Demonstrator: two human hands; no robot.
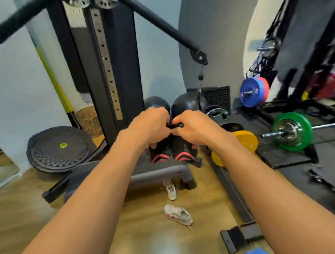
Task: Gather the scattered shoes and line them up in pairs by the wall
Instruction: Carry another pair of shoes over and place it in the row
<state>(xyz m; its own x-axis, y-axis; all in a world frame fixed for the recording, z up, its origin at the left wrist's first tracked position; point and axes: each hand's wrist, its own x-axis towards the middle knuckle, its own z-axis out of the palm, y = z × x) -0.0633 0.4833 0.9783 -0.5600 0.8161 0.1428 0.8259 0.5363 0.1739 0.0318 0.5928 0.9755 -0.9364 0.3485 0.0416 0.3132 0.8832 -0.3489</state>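
Two bare forearms reach forward from the bottom corners and meet at the centre, where the left hand [151, 125] and the right hand [195, 125] are side by side, knuckles nearly touching. Each has its fingers curled round the top of a dark shoe: the left black shoe [160, 152] and the right black shoe [183, 149] hang close together, with pink bands at their lower ends. Those ends sit at the top of a grey step platform [157, 169]; whether they touch it I cannot tell. On the wooden floor [148, 233] in front of the step a white sneaker [178, 215] lies tilted, and a second white sneaker [171, 191] pokes out from under the step's edge. Behind the hands stands a cable machine column [102, 62] against the pale wall. Black weight plates [58, 149] lean at the left, and a yellow plate [244, 140] and a green-plated barbell [291, 131] lie at the right.
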